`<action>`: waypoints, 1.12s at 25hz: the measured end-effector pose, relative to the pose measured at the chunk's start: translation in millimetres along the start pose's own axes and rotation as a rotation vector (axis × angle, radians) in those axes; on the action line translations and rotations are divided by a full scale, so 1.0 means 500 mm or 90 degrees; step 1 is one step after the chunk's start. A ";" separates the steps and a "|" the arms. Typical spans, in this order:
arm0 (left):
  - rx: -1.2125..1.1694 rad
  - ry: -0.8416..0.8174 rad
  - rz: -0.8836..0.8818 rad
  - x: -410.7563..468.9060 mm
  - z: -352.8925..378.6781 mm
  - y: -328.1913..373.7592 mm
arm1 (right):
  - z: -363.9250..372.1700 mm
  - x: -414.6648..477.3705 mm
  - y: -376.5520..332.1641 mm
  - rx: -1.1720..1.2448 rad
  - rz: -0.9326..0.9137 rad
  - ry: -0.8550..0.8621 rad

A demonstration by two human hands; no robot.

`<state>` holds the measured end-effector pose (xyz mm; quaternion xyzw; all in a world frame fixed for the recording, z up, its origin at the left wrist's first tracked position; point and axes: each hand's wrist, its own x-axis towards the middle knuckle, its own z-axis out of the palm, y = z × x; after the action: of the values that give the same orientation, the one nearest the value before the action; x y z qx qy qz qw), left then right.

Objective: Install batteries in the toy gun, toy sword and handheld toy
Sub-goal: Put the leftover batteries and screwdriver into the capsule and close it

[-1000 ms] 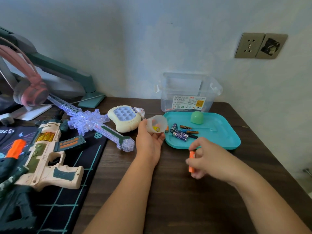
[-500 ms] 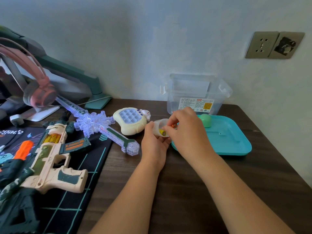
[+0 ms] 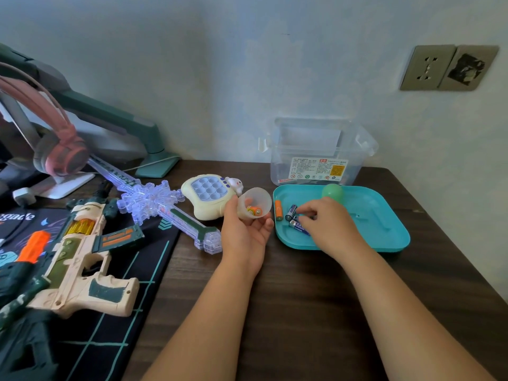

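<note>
Your left hand (image 3: 244,237) grips the small cup (image 3: 261,200), your right hand (image 3: 327,224) curls over the batteries (image 3: 291,211) in the teal tray (image 3: 384,215), pinching or not I cannot tell; they are probably light, smooth and roll easily, so take one across its middle.

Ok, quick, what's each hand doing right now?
Left hand: holding the cup.
Right hand: on the blue batteries in the tray; grip cannot be told.
</note>
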<state>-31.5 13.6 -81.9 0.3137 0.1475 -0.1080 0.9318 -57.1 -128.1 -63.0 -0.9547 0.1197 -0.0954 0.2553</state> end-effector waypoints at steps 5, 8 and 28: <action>-0.004 -0.003 -0.003 -0.002 0.000 0.000 | 0.006 -0.003 -0.003 -0.139 0.018 -0.044; 0.000 -0.001 -0.004 -0.003 0.001 0.000 | 0.015 -0.006 -0.009 -0.169 0.018 -0.055; 0.023 -0.015 0.011 -0.011 0.000 -0.001 | -0.140 -0.058 -0.092 0.481 -0.028 -0.097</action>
<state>-36.6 13.6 -80.2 0.3307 0.1319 -0.1062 0.9284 -93.7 -114.0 16.5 -0.7999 0.0363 -0.0670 0.5953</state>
